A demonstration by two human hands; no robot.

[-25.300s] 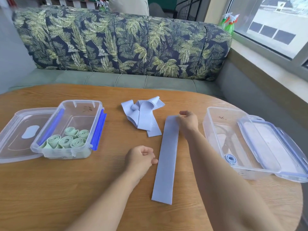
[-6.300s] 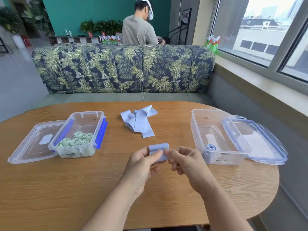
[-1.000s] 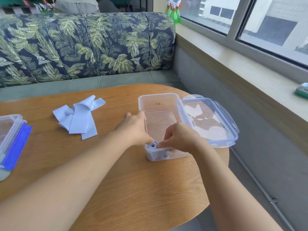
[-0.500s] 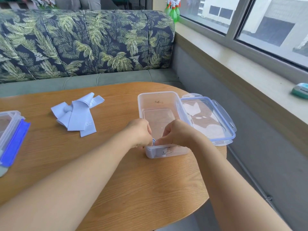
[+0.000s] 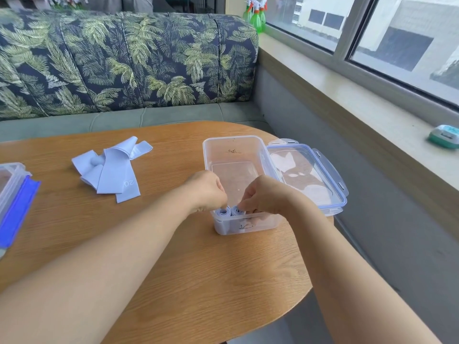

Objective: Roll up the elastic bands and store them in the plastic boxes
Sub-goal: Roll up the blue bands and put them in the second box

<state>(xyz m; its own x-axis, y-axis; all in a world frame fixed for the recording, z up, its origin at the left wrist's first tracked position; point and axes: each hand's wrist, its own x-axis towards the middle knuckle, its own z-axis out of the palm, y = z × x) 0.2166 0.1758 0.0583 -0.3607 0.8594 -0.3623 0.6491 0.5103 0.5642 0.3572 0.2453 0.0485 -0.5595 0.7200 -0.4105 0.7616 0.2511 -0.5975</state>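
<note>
Left hand (image 5: 207, 191) and right hand (image 5: 267, 196) (fingers curled) pinch rolled bands (image 5: 224, 212) inside box (image 5: 250, 225).

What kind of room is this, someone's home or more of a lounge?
Probably a lounge or seating corner, though it could be a home. A long leaf-print sofa runs behind a rounded wooden table, and a wide window sill beside them carries spray bottles.

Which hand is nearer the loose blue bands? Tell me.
Left. The left hand is right of the loose bands, at the box; the right hand is farther right.
</note>
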